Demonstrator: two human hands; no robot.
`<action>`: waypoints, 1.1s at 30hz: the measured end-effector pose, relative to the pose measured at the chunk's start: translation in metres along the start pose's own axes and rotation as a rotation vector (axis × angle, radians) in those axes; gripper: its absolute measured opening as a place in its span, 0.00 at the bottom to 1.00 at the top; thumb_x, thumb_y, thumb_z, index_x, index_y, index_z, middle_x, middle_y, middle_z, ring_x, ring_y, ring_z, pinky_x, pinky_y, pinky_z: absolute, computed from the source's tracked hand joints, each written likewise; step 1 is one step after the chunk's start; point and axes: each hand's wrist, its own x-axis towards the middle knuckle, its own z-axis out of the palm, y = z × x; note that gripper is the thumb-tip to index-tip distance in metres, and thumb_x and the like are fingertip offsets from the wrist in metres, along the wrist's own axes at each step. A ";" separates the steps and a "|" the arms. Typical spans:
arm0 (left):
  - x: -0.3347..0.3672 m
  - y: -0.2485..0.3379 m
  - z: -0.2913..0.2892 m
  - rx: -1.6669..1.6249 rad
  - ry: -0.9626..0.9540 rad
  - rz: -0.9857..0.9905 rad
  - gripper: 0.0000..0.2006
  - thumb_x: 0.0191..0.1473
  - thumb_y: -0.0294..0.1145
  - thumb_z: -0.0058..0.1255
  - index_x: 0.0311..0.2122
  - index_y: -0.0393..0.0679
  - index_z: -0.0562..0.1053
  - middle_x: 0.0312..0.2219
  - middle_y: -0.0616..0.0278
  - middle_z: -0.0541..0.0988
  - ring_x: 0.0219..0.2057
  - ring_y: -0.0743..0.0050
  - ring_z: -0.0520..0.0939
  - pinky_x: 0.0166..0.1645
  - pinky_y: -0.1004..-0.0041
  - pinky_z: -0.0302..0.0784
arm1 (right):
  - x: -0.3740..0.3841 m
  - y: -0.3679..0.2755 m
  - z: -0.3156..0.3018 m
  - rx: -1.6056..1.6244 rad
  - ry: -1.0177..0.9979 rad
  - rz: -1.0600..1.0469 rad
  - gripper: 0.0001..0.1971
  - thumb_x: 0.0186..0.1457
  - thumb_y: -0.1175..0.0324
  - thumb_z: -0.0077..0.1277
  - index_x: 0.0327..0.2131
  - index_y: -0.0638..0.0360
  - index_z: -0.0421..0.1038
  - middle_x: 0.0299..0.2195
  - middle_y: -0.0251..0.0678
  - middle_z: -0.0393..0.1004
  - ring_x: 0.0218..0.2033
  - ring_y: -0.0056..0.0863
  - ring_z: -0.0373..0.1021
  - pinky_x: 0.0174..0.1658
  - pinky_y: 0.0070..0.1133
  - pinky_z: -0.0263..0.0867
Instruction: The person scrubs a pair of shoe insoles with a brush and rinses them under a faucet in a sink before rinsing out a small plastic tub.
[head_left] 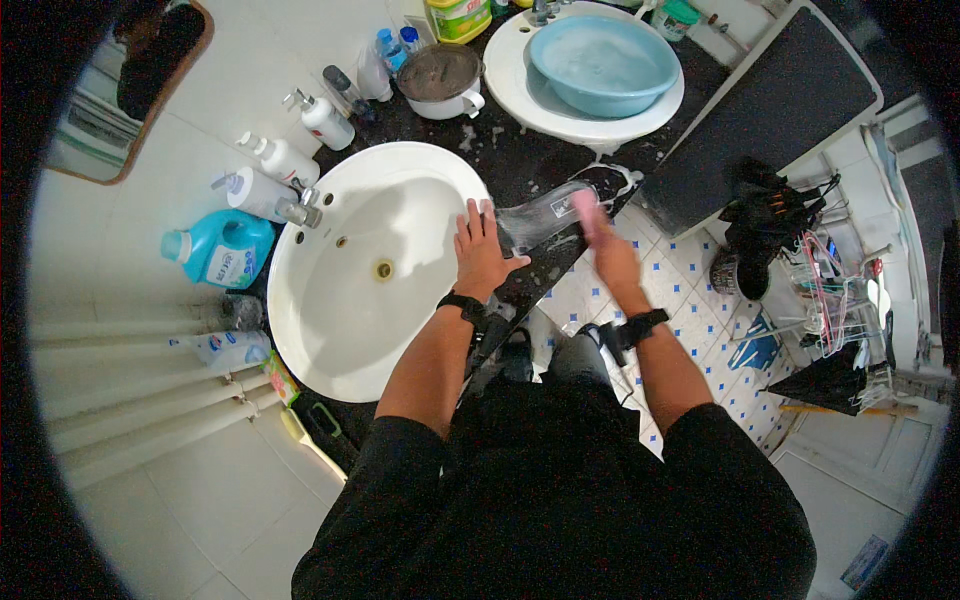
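Observation:
A flat grey piece, wet and streaked with suds, lies on the black counter between my hands; a pale printed patch shows near its far end. My left hand lies at the near end of this piece, beside the basin's right rim, fingers stretched out and thumb spread. My right hand is closed around a small pink object at the piece's far right end. Motion smears this hand and the pink object, so its exact kind cannot be made out.
A white basin sits at left. Beyond, a light blue washbowl of sudsy water stands in a second basin. Pump bottles, a blue detergent jug and a lidded white pot line the wall. Right: a dark panel.

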 end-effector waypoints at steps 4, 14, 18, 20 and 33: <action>-0.005 -0.006 -0.010 0.133 0.040 0.185 0.33 0.44 0.47 0.57 0.56 0.54 0.61 0.61 0.53 0.48 0.61 0.43 0.47 0.57 0.41 0.46 | 0.001 0.044 -0.045 0.118 0.261 0.119 0.24 0.57 0.60 0.42 0.58 0.48 0.54 0.42 0.53 0.69 0.40 0.51 0.68 0.42 0.33 0.65; 0.049 0.004 -0.053 -0.405 -0.066 0.317 0.13 0.51 0.22 0.42 0.42 0.48 0.71 0.28 0.58 0.77 0.34 0.59 0.77 0.55 0.49 0.51 | -0.035 0.047 -0.038 0.296 0.312 0.024 0.25 0.57 0.65 0.44 0.58 0.48 0.53 0.47 0.51 0.67 0.45 0.41 0.69 0.44 0.26 0.65; 0.063 -0.006 -0.043 -0.538 -0.143 0.153 0.14 0.50 0.30 0.48 0.44 0.48 0.71 0.39 0.52 0.75 0.44 0.57 0.74 0.55 0.48 0.52 | -0.023 0.021 -0.035 0.300 0.259 -0.057 0.26 0.56 0.64 0.45 0.58 0.45 0.53 0.43 0.52 0.69 0.40 0.49 0.70 0.40 0.31 0.67; 0.044 -0.009 -0.023 -0.246 -0.007 0.207 0.16 0.49 0.33 0.50 0.46 0.50 0.71 0.46 0.50 0.69 0.49 0.53 0.68 0.55 0.48 0.51 | -0.017 0.000 -0.029 0.273 0.191 -0.097 0.27 0.55 0.65 0.46 0.58 0.41 0.53 0.41 0.51 0.71 0.37 0.49 0.70 0.39 0.33 0.67; -0.002 0.021 0.001 0.126 -0.019 -0.030 0.31 0.50 0.46 0.48 0.59 0.57 0.57 0.62 0.52 0.42 0.62 0.48 0.43 0.58 0.45 0.44 | 0.032 -0.023 -0.010 -0.063 0.044 -0.110 0.24 0.57 0.61 0.39 0.58 0.41 0.52 0.25 0.53 0.72 0.25 0.50 0.70 0.26 0.41 0.64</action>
